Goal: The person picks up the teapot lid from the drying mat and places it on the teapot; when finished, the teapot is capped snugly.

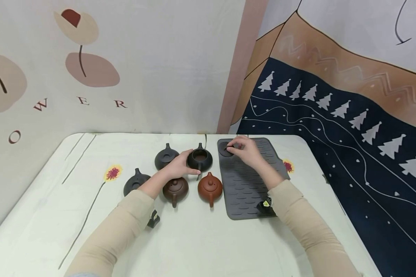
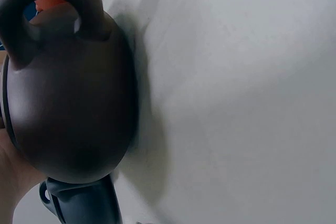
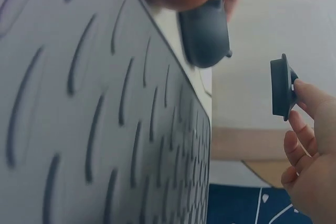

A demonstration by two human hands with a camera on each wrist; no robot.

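Observation:
My right hand (image 1: pixel 244 151) pinches a round black teapot lid (image 1: pixel 226 149) by its knob, over the far left corner of a grey ridged mat (image 1: pixel 242 200). In the right wrist view the lid (image 3: pixel 282 87) hangs on edge, clear of the mat. A black teapot (image 1: pixel 204 164) stands lidless left of the mat, its round mouth exposed. My left hand (image 1: pixel 178 165) holds that pot from its left side, fingers behind and thumb in front near the handle. In the left wrist view a brown teapot (image 2: pixel 73 103) hides most of that hand.
In front stand a lidded brown teapot (image 1: pixel 175 187) and a reddish-brown one (image 1: pixel 210 188). Two dark grey teapots stand left, one farther back (image 1: pixel 163 157) and one nearer (image 1: pixel 135 181), partly behind my left arm. A fabric backdrop (image 1: pixel 159 77) rises behind the table.

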